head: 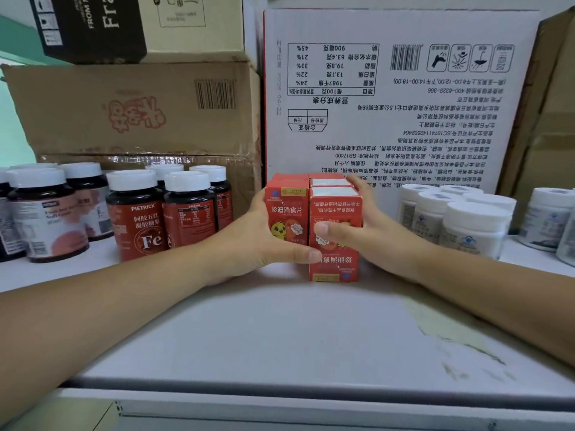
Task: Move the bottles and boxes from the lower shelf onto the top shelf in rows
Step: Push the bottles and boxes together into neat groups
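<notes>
Several small red boxes (287, 213) stand packed together on the white top shelf (280, 331), against a big white carton. My left hand (249, 244) grips the cluster from the left, thumb across the front. My right hand (370, 225) presses it from the right, thumb on the front box (336, 262), which stands upside down. Dark bottles with white caps and red labels (137, 213) stand in rows to the left. White bottles (469, 225) stand in rows to the right. The lower shelf is out of view.
Behind the rows are a large white printed carton (404, 98), a brown cardboard box (140, 113) with more boxes stacked on it, and another brown box at the far right (553, 119). The shelf's front edge (311, 396) runs along the bottom; its paint is chipped at right.
</notes>
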The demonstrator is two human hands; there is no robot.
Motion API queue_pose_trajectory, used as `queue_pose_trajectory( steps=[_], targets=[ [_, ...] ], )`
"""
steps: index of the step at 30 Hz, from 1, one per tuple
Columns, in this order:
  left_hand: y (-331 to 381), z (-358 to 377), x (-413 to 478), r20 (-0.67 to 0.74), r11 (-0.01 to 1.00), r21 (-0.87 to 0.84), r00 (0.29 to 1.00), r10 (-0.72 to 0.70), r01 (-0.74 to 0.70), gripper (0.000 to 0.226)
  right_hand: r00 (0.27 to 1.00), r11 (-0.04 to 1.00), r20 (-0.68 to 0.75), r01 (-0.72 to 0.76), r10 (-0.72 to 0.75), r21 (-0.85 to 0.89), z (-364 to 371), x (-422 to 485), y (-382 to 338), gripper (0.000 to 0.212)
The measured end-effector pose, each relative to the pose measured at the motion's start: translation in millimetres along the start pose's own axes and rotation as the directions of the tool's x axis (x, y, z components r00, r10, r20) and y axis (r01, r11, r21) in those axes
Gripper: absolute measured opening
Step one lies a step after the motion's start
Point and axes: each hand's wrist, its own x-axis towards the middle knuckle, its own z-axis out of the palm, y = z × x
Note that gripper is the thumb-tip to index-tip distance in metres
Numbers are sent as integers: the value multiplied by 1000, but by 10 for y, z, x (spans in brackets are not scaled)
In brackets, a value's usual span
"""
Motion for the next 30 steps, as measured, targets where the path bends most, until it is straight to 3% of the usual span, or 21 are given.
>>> queue_pose_trajectory(
  steps=[7, 12, 15, 17, 21, 25, 28, 30],
  targets=[
    [37, 32, -11, -61, 997, 71, 998, -34, 38, 119, 1000, 1000, -6, 18, -18, -1, 16, -5, -26, 113],
    [194, 20, -85, -131, 987, 138, 989, -68, 86, 131, 997, 999, -79, 19, -14, 51, -13, -4, -132, 101],
    [332, -33, -176, -207, 987, 152, 978, -9, 41, 127, 974, 985, -186, 107, -131, -132, -71, -52, -374, 106],
    [449, -112, -278, -179, 984, 178, 983, 46, -14, 129, 939, 954, -250, 174, -235, -243, -86, -65, -602, 99],
    [694, -501, -572, -150, 925, 379, 984, 92, -28, 137, 921, 927, -184, 301, -344, -225, 119, -105, -1096, 77],
    [605, -985, -870, -261, 873, 488, 951, 164, -17, 131, 959, 958, -62, 271, -278, -97, 642, -23, -1222, 59],
    [377, -1210, -1015, -333, 897, 441, 923, 191, -27, 134, 989, 990, -45, 136, -137, -41, 1043, 219, -1069, 80],
    [205, -1322, -1024, -395, 918, 395, 905, 156, 14, 145, 994, 997, -80, 75, -77, -21, 1306, 382, -944, 77]
  ],
)
